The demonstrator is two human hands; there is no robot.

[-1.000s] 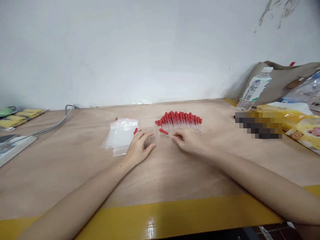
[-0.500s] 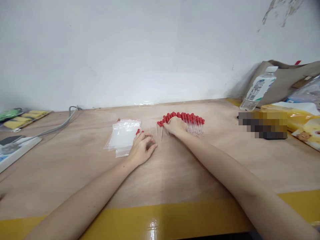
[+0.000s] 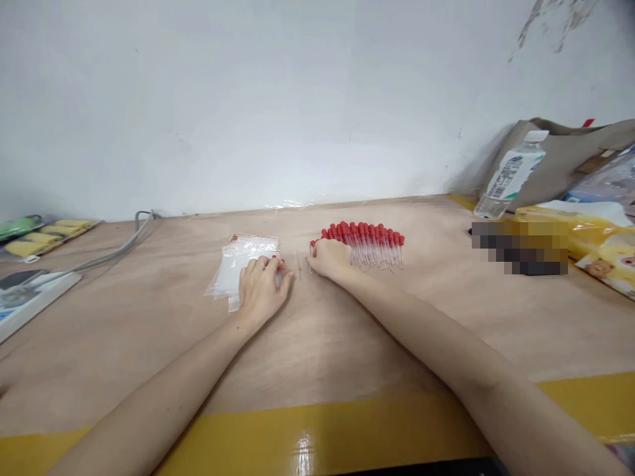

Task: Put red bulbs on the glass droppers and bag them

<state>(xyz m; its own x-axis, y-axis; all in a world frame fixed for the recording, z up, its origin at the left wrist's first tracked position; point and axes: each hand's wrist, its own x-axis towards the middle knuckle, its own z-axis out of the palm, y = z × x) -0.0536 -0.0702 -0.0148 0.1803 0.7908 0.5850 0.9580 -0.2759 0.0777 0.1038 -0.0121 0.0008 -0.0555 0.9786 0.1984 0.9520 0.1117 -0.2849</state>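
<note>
Over the right edge of a stack of clear zip bags lies my left hand. Its fingers curl round droppers whose red bulbs peek out past the fingertips; their tubes are mostly hidden. My right hand pinches a dropper by its red bulb at the left end of a fanned row of red-bulbed droppers. That row's clear tubes point toward me. Between my hands, a thin clear tube shows on the table.
A plastic bottle leans against a grey-beige bag at the back right, beside a yellow packet and a blurred-out dark object. On the left are a power strip, a grey cable and yellow-and-green packages.
My left hand has moved left, farther over the zip bags. My right hand has shifted left along the row, uncovering more of the droppers' tubes behind it.
</note>
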